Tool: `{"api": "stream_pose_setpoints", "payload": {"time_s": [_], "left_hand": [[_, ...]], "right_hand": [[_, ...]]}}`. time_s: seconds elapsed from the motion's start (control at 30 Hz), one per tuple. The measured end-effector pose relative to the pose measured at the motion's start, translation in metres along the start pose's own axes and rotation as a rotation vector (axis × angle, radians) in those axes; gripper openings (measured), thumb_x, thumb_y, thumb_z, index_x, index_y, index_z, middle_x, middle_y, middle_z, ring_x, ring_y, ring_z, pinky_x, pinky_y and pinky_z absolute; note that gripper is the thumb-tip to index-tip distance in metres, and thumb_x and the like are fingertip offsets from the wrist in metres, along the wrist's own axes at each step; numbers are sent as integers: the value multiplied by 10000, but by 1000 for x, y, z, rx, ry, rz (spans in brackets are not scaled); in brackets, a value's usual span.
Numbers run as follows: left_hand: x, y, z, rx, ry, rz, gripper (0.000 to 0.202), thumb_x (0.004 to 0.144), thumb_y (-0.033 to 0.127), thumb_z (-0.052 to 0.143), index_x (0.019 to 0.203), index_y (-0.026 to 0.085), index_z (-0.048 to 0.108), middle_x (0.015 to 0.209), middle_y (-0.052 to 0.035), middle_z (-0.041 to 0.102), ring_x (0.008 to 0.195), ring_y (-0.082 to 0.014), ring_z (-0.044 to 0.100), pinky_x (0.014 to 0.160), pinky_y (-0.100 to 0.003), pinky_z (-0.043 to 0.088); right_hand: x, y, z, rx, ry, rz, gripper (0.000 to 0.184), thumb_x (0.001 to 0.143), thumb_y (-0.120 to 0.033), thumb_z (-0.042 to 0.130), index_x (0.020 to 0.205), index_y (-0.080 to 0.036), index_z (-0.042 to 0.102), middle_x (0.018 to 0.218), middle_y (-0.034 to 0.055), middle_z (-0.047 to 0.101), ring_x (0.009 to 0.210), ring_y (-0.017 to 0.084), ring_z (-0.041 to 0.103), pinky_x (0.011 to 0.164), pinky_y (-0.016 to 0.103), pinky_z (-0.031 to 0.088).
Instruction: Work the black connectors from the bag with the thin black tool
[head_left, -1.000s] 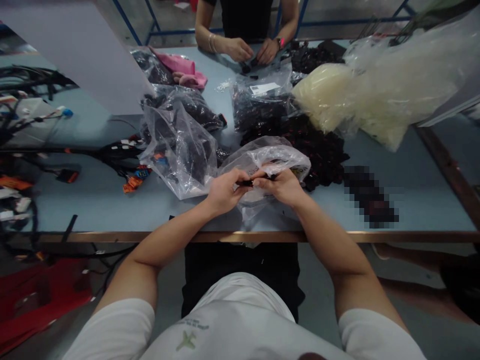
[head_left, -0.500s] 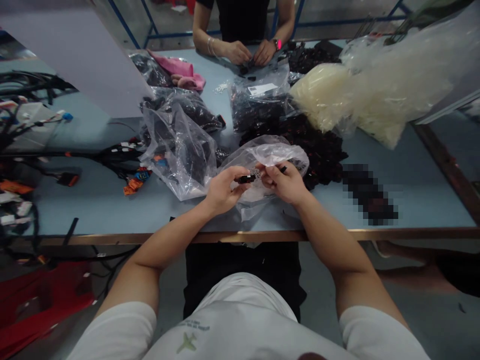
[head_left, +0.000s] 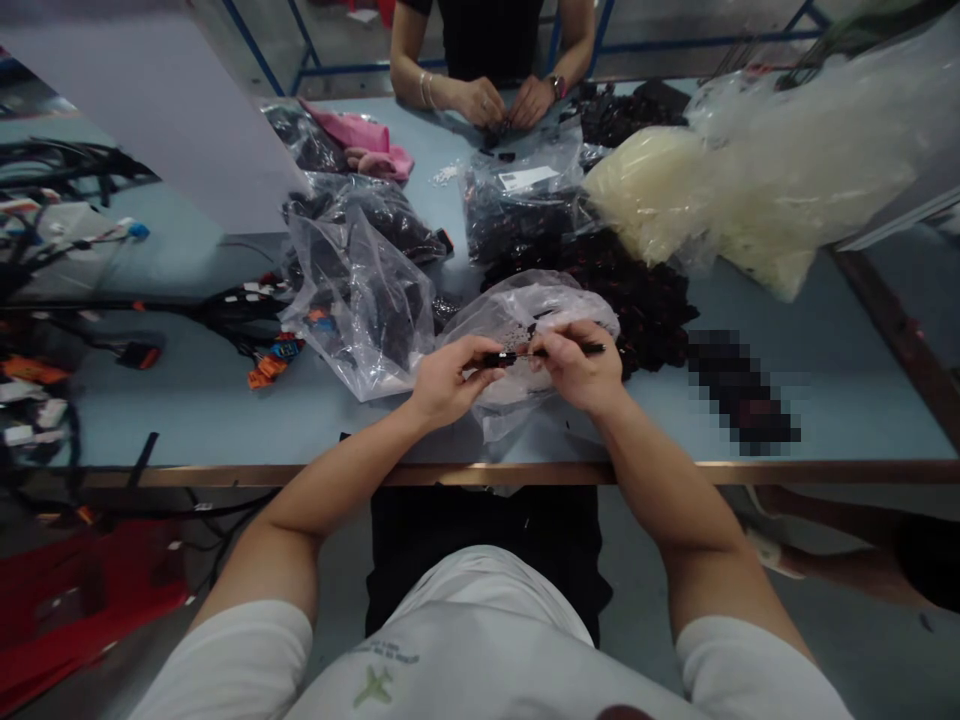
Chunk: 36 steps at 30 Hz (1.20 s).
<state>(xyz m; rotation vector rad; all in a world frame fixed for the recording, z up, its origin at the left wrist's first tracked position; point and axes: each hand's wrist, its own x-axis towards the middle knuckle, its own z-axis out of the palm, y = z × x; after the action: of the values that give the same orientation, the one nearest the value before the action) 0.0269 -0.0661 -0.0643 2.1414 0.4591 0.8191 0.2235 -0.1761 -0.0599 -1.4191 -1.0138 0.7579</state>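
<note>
My left hand [head_left: 448, 378] pinches a small black connector [head_left: 495, 358] between thumb and fingers, just above the near edge of the blue table [head_left: 187, 420]. My right hand [head_left: 574, 368] is closed on a thin black tool [head_left: 577, 349] that lies level, its tip pointing left at the connector. Both hands hover over a crumpled clear plastic bag [head_left: 525, 310] of small parts.
A heap of black and red connectors [head_left: 645, 300] lies right of the bag. Clear bags of black parts [head_left: 360, 290] and a big bag of cream parts [head_left: 750, 190] crowd the middle. Wire harnesses [head_left: 67, 300] lie left. Another person's hands [head_left: 506, 100] work at the far edge.
My right hand has turned the thin tool level and brought its tip to the connector in my left hand. The hands have stayed over the same bag.
</note>
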Motion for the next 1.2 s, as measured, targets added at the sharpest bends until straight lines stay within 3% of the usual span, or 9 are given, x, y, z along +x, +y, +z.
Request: {"api": "stream_pose_setpoints", "payload": {"time_s": [0.1,0.23,0.47,0.8,0.97,1.2], "left_hand": [[1,1,1,-23,-22,-17,340,987,549,734,1072,220,756,958,-39,822,795,-161,780,746,-249,628],[2,3,1,-28,-23,-28,344,990,550,731,1063,216,775,937,-43,820,766,-156,765,711,-241,607],[1,5,1,-23,-18,-20,331,990,538,737,1063,218,773,938,-37,826,763,-147,768,718,-232,604],[1,4,2,-28,-6,52,258,1003,460,747,1084,217,774,954,-31,831,778,-140,781,721,-214,610],[0,2,4,-18,-7,11,319,1002,510,733,1051,198,780,929,-48,829,753,-146,771,683,-219,579],[0,1,5,55,-9,57,306,1028,505,696,1044,211,781,937,-42,830,779,-143,762,713,-223,565]], "right_hand": [[-2,-7,5,137,27,28,448,799,-685,784,703,-258,685,675,33,718,668,230,681,689,403,581],[-3,-10,8,127,55,55,331,818,-527,768,649,-250,701,660,38,729,639,210,653,654,375,548],[-4,-14,7,121,60,45,258,821,-434,760,646,-248,725,645,28,739,622,196,651,626,350,532],[-6,-27,5,5,52,40,274,819,-442,780,643,-236,739,619,20,727,586,172,653,588,318,543],[-5,-27,6,17,48,14,330,787,-486,803,622,-219,701,569,7,668,533,142,591,508,281,483],[-7,-17,8,-15,74,41,337,772,-484,806,623,-220,660,537,-15,604,509,117,515,476,261,412]]}}
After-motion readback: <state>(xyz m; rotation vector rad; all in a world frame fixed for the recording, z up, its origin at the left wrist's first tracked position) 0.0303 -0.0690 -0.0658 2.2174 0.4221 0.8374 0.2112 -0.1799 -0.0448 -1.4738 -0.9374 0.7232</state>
